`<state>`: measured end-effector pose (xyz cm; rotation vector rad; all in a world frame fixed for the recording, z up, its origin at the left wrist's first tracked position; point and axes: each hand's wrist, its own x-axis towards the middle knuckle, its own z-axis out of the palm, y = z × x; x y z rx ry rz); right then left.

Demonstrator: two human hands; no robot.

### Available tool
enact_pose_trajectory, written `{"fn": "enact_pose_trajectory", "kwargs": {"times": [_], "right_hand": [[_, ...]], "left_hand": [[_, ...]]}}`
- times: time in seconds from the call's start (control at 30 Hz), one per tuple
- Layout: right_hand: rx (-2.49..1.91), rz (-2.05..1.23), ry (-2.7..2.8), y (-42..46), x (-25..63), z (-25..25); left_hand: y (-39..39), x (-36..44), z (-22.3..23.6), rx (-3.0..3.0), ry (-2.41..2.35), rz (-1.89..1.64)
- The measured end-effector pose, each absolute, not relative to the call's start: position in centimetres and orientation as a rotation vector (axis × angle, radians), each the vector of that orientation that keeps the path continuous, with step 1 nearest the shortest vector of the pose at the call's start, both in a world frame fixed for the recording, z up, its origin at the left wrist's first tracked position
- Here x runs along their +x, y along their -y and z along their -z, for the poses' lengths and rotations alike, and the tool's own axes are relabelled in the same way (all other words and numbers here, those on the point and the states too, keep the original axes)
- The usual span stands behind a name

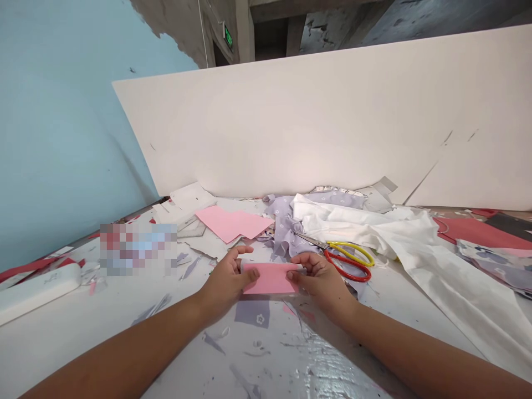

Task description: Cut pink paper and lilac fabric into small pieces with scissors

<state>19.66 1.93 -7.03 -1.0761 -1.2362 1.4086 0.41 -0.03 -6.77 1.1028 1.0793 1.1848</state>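
Note:
A small folded pink paper [271, 278] lies on the white table [83, 327] straight in front of me. My left hand [226, 282] pinches its left end between thumb and fingers. My right hand [320, 277] grips its right end the same way, thumb on top. Both hands rest on the table with the paper stretched between them.
Scissors with one red and one yellow handle [347, 256] lie just behind my right hand. More pink sheets [233, 223], lilac flowered fabric [282, 221], white cloth [374, 227] and red sheets [477, 231] lie further back. A white board [332, 122] leans behind. A white case [37, 291] sits left.

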Motion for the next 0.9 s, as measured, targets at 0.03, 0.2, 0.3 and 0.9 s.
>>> {"fn": "enact_pose_trajectory", "kwargs": {"times": [0.03, 0.2, 0.3, 0.9], "right_hand": [[-1.064, -1.412, 1.244, -1.88, 19.62, 7.04], [-1.026, -1.414, 1.264, -1.68, 19.57, 7.14], [-0.97, -1.506, 1.228, -1.58, 19.63, 7.07], [-1.086, -1.558, 1.13, -2.08, 19.45, 7.27]], "left_hand": [[-0.01, 0.4, 6.83, 1.114, -1.095, -1.189], [-0.04, 0.36, 7.0, 1.116, -1.138, -1.219], [0.08, 0.35, 6.9, 1.11, -1.149, -1.205], [-0.53, -0.09, 7.09, 1.018, -1.101, -1.138]]}}
